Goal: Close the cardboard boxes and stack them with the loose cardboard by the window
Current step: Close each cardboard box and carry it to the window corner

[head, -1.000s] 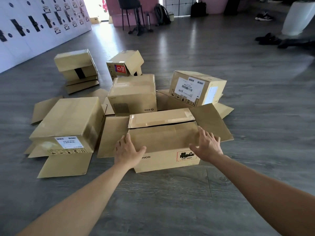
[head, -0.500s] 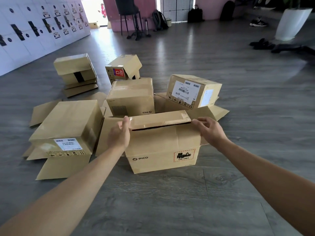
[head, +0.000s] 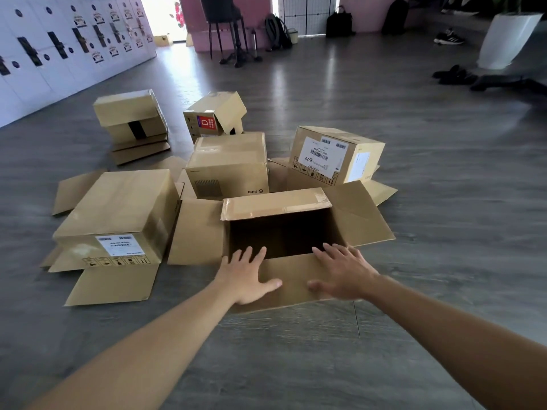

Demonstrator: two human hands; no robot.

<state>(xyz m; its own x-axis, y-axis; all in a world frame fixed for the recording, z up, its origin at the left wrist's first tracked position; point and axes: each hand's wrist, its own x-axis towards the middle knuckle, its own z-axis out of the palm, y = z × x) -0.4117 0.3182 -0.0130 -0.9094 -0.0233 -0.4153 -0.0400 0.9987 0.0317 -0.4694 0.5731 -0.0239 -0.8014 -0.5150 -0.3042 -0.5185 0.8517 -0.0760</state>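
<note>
The open box sits on the floor nearest the person, both hands on its near flap: the left hand left, the right hand right. Left of the open box lies a labelled box. Behind the open box stands the PICO box, and behind it to the right, the barcode box.

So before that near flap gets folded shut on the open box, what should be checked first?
1. Both hands on the near flap: left hand and right hand lie flat on it. Ok.
2. Open box interior free of things: dark inside, nothing seen. Cannot tell.
3. Side flaps folded in first: left flap and right flap are splayed outward. Not ok.
4. Far flap down: it stands raised. Not ok.
5. Room around: PICO box sits close behind. Ok.
</note>
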